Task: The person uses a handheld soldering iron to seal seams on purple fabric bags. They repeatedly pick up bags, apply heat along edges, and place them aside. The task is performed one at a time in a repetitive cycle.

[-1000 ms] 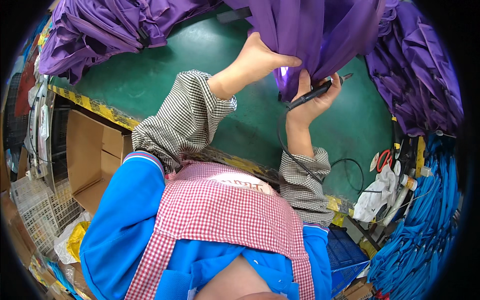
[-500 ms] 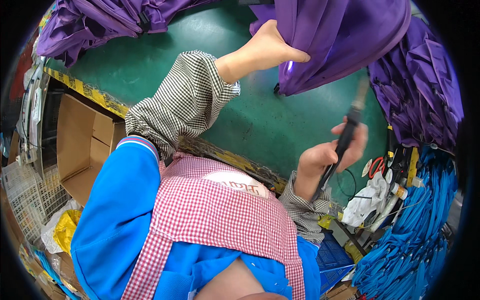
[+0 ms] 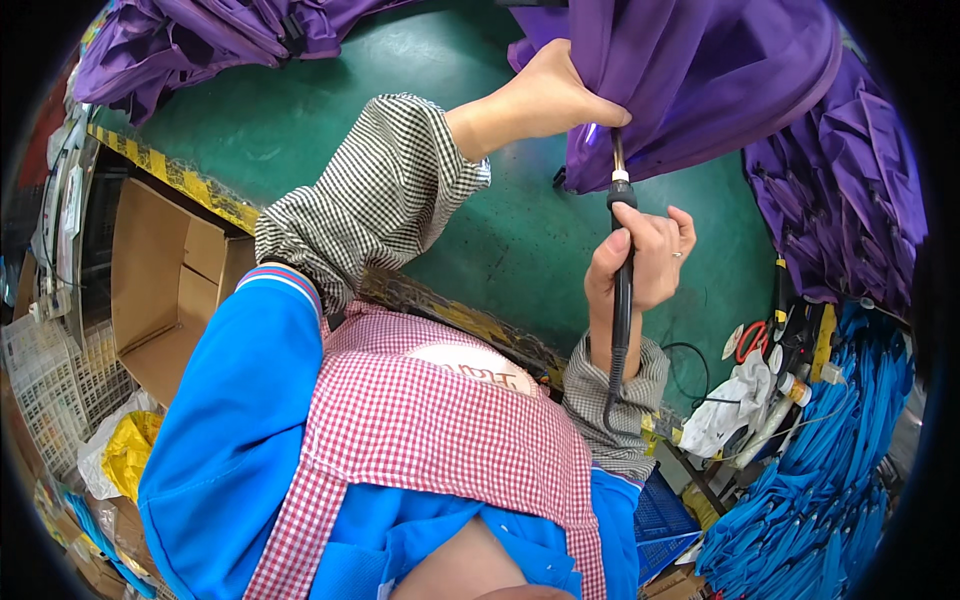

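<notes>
A purple fabric bag [image 3: 720, 90] stands at the far side of the green table, pinched along its near left side by my left hand [image 3: 550, 92]. My left thumb presses on the cloth, and the other fingers go behind it out of sight. Closed round the black handle of a soldering iron [image 3: 622, 240] is my right hand [image 3: 650, 255]. The iron points away from me, its metal tip against the purple cloth just below my left thumb. A small bright violet-white glow shows on the fabric beside the tip.
More purple bags lie piled at the far left [image 3: 220, 50] and right [image 3: 840, 180]. Blue straps [image 3: 820, 470] hang at the right, near red-handled scissors [image 3: 752, 340] and a white cloth [image 3: 722, 415]. Left of the striped table edge [image 3: 170, 178] sits an open cardboard box [image 3: 150, 270].
My right hand has swung the soldering iron left and inward, bringing its tip to the cloth. The bag and my left hand have shifted slightly right.
</notes>
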The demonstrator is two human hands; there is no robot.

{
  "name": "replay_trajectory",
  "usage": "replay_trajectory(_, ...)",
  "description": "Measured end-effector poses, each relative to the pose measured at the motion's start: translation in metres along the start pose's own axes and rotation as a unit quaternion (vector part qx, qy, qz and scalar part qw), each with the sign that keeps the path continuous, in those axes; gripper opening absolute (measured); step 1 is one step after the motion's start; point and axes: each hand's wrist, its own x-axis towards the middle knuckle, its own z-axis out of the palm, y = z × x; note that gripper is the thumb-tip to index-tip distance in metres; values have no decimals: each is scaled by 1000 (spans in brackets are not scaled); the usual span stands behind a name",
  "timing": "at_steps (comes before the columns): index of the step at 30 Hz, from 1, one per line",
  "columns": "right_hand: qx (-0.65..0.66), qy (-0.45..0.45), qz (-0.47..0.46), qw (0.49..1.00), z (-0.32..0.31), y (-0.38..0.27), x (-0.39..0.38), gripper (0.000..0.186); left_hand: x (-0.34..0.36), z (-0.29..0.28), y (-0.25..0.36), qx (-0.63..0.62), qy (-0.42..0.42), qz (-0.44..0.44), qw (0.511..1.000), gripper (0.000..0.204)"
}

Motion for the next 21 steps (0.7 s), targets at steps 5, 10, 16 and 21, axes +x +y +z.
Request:
replay_trajectory(5,140,127,-5,982,-25,-10,48,28,-12,-1,17,-79,-13,-9,997,35)
replay_trajectory(10,27,106,-6,994,44,20,117,16,-48,-28,34,254,-243,22,936,66)
replay_trajectory(16,3,303,-200,932,-58,43,161,5,-2,-143,285,556,-168,76,810,43)
replay_trajectory(21,-210,304,-261,892,-133,64,222,6,25,-146,346,625,9,236,744,45)
